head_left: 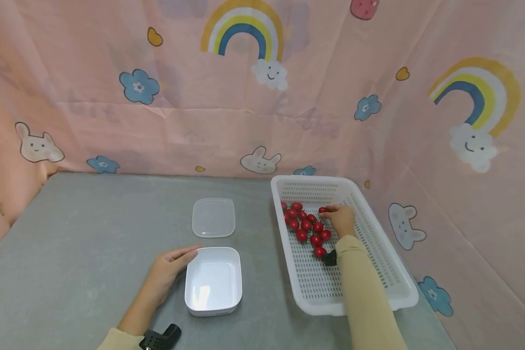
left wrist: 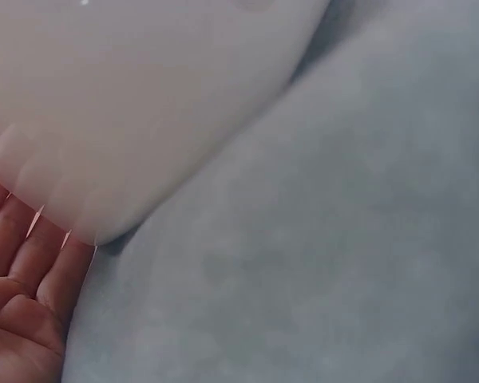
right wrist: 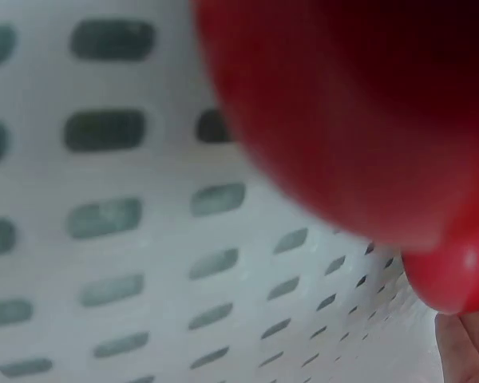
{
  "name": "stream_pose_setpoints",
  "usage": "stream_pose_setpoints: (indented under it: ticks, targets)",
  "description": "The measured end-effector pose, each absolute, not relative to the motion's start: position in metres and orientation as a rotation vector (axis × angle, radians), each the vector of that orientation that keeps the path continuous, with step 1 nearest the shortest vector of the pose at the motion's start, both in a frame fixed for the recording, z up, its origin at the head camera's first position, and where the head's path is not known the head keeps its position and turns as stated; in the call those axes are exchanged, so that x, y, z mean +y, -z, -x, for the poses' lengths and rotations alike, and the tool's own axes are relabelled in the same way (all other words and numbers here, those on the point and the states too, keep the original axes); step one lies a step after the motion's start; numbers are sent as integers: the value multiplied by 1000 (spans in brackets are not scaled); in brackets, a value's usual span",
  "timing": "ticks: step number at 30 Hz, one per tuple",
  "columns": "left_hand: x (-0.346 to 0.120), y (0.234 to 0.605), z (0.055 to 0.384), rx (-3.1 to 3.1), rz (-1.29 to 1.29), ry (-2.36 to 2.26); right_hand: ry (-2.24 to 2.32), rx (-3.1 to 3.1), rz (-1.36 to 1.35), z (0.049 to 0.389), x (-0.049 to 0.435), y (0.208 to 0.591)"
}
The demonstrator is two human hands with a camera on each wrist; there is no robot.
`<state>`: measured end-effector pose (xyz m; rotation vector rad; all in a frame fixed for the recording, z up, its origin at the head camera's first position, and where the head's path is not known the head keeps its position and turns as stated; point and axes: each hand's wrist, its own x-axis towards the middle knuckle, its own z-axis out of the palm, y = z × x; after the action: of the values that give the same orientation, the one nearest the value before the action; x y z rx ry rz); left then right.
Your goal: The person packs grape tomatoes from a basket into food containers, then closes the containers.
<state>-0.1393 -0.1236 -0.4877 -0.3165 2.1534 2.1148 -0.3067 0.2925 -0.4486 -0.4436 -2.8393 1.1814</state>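
In the head view a square white container (head_left: pixel 213 282) stands on the table, nothing visible inside it. My left hand (head_left: pixel 170 270) touches its far left corner with fairly straight fingers; the left wrist view has those fingers (left wrist: pixel 36 255) against the glossy outer wall (left wrist: pixel 136 104). On the right, my right hand (head_left: pixel 342 219) reaches into a white slotted basket (head_left: pixel 306 296) and pinches a red cherry tomato (head_left: pixel 323 210). Several more cherry tomatoes (head_left: pixel 306 225) lie to its left in the basket. A tomato (right wrist: pixel 359 128) close to the lens fills much of the right wrist view.
A translucent square lid (head_left: pixel 213 218) lies flat on the grey table (head_left: pixel 92 243) behind the container. Pink patterned cloth (head_left: pixel 192 126) hangs along the back and right side. Black wrist devices (head_left: pixel 161 337) sit on both wrists.
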Motion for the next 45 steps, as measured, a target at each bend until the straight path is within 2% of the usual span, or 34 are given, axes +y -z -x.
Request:
stream_pose_setpoints:
  ticks: [19, 34, 45]
  targets:
    - [-125, 489, 141, 2190, 321, -2077, -1183, -2790, 454, 310, 292, 444]
    - [-126, 489, 141, 2160, 325, -2117, -1402, -2715, 338, 303, 278, 404]
    - [-125, 486, 140, 2173, 322, -2097, -1631, -2646, 356, 287, 260, 381]
